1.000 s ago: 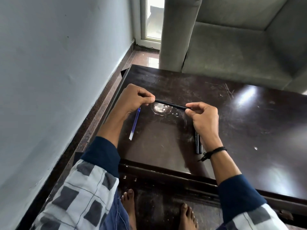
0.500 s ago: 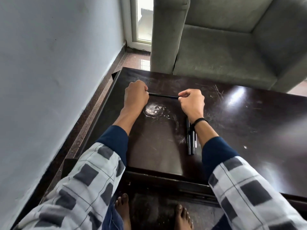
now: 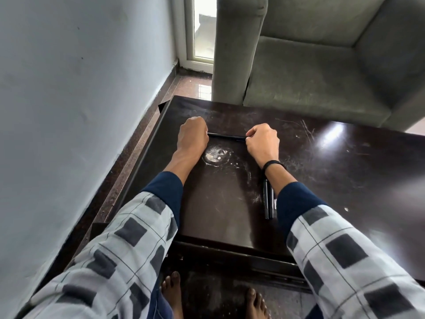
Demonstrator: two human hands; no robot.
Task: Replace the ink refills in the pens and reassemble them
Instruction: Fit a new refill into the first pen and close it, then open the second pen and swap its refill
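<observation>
Our left hand (image 3: 193, 137) curls round one end of the black pen (image 3: 226, 136), held level over the table (image 3: 345, 180). Our right hand (image 3: 263, 140) pinches the other end. We judge the barrel is being opened (or closed, we cannot tell), so the next move calls for a steady counter-twist.

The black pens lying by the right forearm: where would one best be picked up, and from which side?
I'd pinch the leftmost of the black pens at mid-barrel, coming from above and the left. They lie flat on the table, side by side, and the right forearm crowds their other side.
</observation>
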